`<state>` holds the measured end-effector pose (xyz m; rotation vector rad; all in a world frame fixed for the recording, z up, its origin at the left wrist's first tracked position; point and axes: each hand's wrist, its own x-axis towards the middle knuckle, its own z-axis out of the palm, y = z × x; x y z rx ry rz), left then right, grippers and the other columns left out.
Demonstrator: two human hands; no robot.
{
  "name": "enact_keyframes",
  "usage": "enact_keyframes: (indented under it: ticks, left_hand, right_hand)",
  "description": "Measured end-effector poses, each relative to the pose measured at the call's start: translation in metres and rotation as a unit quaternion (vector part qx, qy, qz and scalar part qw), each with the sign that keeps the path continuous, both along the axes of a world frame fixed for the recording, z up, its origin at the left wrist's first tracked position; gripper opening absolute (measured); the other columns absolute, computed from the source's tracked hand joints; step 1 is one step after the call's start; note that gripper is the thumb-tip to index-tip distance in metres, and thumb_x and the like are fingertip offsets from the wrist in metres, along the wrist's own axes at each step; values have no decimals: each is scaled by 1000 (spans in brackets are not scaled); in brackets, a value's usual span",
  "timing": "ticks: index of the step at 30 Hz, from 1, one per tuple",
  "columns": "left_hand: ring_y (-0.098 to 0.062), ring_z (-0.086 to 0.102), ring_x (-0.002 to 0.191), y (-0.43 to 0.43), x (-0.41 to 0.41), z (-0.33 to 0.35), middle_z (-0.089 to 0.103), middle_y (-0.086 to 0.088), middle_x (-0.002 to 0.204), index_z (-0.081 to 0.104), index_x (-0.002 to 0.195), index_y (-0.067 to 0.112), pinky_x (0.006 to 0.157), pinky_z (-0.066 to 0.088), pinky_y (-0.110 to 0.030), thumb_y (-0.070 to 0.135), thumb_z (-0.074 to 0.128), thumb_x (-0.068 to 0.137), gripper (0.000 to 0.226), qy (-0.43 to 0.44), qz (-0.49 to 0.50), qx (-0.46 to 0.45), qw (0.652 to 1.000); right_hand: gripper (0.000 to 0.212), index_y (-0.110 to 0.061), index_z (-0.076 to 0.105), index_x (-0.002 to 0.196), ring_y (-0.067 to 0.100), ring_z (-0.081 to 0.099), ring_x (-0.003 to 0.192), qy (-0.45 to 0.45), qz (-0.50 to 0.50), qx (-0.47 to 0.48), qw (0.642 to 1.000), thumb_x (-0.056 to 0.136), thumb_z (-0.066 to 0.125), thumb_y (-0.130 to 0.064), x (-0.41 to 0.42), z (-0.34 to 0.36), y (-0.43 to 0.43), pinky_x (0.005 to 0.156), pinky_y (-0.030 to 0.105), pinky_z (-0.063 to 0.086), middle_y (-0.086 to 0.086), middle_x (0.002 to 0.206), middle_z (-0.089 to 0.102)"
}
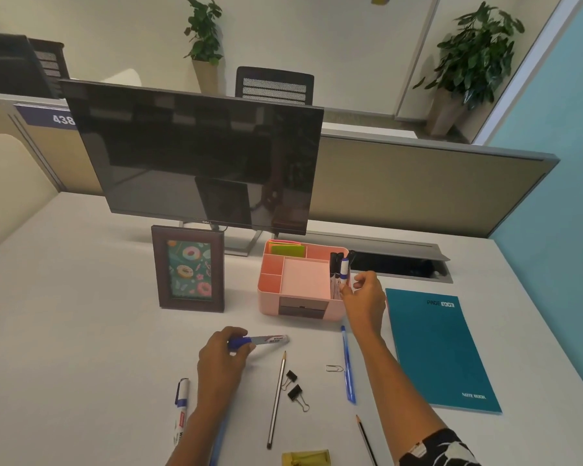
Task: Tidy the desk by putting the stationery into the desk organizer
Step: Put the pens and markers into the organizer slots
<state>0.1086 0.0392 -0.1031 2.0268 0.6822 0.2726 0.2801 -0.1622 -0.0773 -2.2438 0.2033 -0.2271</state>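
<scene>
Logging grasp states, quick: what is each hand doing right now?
Left hand: holds the blue-capped grey marker.
Right hand: at a blue-capped white marker in the pink plastic organizer; grip cannot be told.

The left hand (224, 356) covers most of the blue cap of the held marker (270, 339), and the print on its barrel is too blurred to read. A blue pen (217, 443) lies mostly hidden under the left forearm and runs off the bottom edge. The yellow object (305, 458) is cut by that edge; what it is cannot be told. The dark pencil (364, 435) also leaves the view there. In the desk organizer (268, 299) the wall hides the lower ends of the black markers (332, 267); the right hand (364, 297) covers part of the upright marker (343, 269), and whether its fingers pinch it cannot be told. The picture frame (189, 269) hides part of the monitor stand (253, 242)
</scene>
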Motion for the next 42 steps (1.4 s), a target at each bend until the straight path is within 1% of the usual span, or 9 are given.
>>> enact_keyframes:
  ticks: [5, 9, 12, 18, 23, 27, 33, 38, 42]
  left_hand:
    - [-11, 63, 83, -3, 5, 9, 66, 9, 88, 63, 95, 25, 79, 49, -25, 14, 76, 80, 23, -27, -9, -28, 999]
    - [-10, 64, 82, -9, 8, 18, 66, 9, 86, 63, 96, 25, 77, 47, -21, 12, 76, 79, 25, -35, -18, -33, 999]
    - [-11, 63, 80, -15, 9, 26, 67, 6, 86, 64, 99, 22, 73, 46, -16, 10, 75, 80, 25, -40, -24, -36, 998]
    - [-14, 63, 81, -22, 7, 43, 68, 3, 93, 64, 106, 16, 81, 50, -25, 9, 69, 85, 23, -52, -54, -28, 997]
    - [-18, 66, 88, -25, 1, 52, 71, -1, 102, 66, 107, 20, 88, 53, -33, 11, 67, 87, 22, -61, -84, -30, 994]
    - [-16, 68, 89, -27, -3, 60, 72, 0, 102, 68, 107, 20, 88, 54, -30, 11, 68, 86, 23, -70, -125, -23, 989]
    - [-9, 66, 89, -18, -7, 66, 70, 5, 106, 66, 111, 22, 87, 53, -26, 11, 67, 87, 26, -70, -131, -16, 989]
    - [-8, 62, 80, 30, -29, 44, 71, -1, 104, 68, 109, 17, 74, 45, -18, 17, 69, 85, 24, 29, -50, 37, 998]
    - [-20, 63, 99, 55, -53, 18, 67, -5, 113, 65, 112, 15, 86, 48, -30, 21, 70, 84, 29, 125, -19, 74, 989]
  right_hand:
    - [34, -12, 57, 109, 25, 50, 109, -90, -24, -20, 995, 81, 70, -25, -25, 11, 7, 80, 26, 43, 13, 121, 53]
    - [21, -17, 60, 102, 17, 50, 106, -122, 57, 0, 991, 83, 68, -19, -58, 11, 17, 82, 23, 51, 6, 115, 56]
    - [9, -17, 64, 95, 6, 50, 95, -68, 186, 0, 980, 86, 65, -16, -85, 10, 26, 77, 8, 45, 0, 105, 59]
    - [30, -21, 63, 112, 6, 52, 96, 41, 313, -29, 948, 84, 67, -29, -121, -4, 44, 74, 6, 38, -6, 113, 55]
    - [25, -23, 63, 107, 7, 55, 89, 45, 292, -16, 955, 85, 64, -34, -134, -1, 49, 72, 7, 39, -5, 104, 60]
    - [19, -20, 64, 102, 9, 58, 85, 36, 284, -4, 958, 86, 64, -30, -135, 5, 46, 76, 16, 48, -4, 96, 63]
    - [13, -16, 65, 96, 6, 59, 76, 17, 253, 23, 967, 84, 68, -18, -125, 27, 31, 71, 12, 48, -8, 85, 62]
    - [10, -16, 62, 91, 8, 61, 77, -35, 180, 78, 980, 83, 68, -17, -96, 60, 13, 72, 21, 52, -3, 84, 64]
    - [17, -9, 63, 96, 13, 61, 77, -63, 114, 75, 989, 84, 67, -21, -72, 78, 3, 64, 20, 49, -1, 86, 65]
